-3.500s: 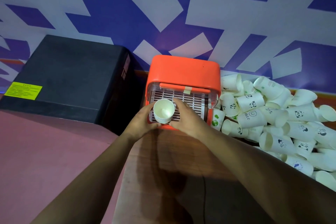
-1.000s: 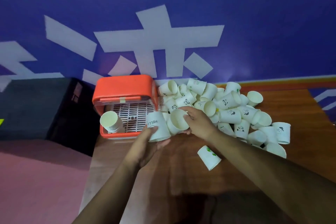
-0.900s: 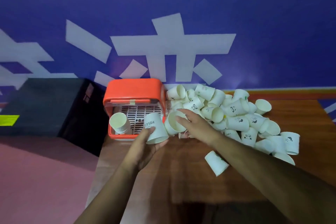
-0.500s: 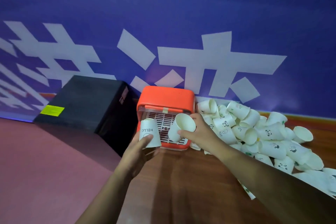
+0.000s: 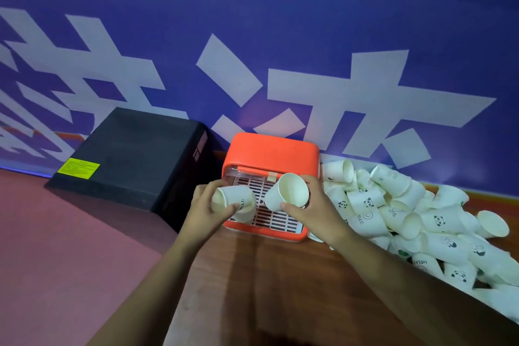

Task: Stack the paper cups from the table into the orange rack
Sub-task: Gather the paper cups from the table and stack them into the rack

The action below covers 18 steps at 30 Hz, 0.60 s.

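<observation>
Cups are in both hands in front of the orange rack (image 5: 271, 153). The left hand (image 5: 207, 208) grips a paper cup (image 5: 234, 202) lying on its side over the rack's front-left corner, mouth turned toward the person. The right hand (image 5: 311, 211) is curled round a second cup (image 5: 286, 195) held before the middle of the rack's opening, mouth also facing the camera. A bit of white just under the left cup may be a stack standing in the rack, though the hand hides most of it.

To do this step well, I judge each cup should be turned mouth-up and brought square over the stack, then pressed in lightly, one at a time. Thin paper walls dent, and a tilted cup could jam or tip the stack.

The loose pile of cups (image 5: 407, 213) lies on the wooden surface (image 5: 280, 275) right of the rack, close against its side.

The left cup shows "LLO", presumably HELLO. Pile cups carry "ELLO", "HELL" and panda faces. A black box (image 5: 134, 154) left of the rack bears a yellow label (image 5: 78, 168) whose print is too small to read.
</observation>
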Each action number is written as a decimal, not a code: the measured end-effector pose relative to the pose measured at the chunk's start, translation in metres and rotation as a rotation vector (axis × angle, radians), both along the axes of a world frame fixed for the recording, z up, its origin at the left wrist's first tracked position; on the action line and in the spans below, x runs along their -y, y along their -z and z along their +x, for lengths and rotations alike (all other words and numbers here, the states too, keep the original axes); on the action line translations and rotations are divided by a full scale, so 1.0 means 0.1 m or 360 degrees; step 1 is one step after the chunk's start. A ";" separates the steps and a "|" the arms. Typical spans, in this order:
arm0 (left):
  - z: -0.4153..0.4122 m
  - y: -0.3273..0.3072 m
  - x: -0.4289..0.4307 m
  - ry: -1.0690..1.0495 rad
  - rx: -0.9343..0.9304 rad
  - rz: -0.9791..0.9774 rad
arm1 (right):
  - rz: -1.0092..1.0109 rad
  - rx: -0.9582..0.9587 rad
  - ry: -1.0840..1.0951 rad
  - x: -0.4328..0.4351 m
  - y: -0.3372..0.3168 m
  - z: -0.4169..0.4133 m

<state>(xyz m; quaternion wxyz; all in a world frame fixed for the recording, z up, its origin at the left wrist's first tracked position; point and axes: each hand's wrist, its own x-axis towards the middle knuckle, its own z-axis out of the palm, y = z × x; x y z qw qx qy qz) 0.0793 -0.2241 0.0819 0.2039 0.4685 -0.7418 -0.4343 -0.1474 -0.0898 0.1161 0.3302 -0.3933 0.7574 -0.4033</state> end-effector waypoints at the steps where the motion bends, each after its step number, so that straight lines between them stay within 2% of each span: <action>1: -0.04 0.04 0.03 0.0027 0.0033 -0.0059 | 0.0007 -0.0004 0.0002 0.01 0.03 0.00; 4: -0.13 0.17 0.10 0.0069 0.0201 -0.0247 | 0.0020 -0.0035 0.0023 0.05 0.10 0.02; 7: -0.18 0.30 0.20 0.0257 0.0347 -0.0387 | 0.0009 -0.0087 0.0027 0.06 0.15 0.04; 11: -0.27 0.44 0.30 0.0418 0.0370 -0.0434 | -0.0048 -0.0134 -0.0014 0.09 0.17 0.10; 13: -0.32 0.53 0.34 0.0500 0.0300 -0.0329 | -0.0045 -0.0134 -0.0024 0.12 0.19 0.13; 18: -0.31 0.68 0.40 0.0636 0.0102 0.0224 | -0.0044 -0.0107 -0.0005 0.17 0.27 0.18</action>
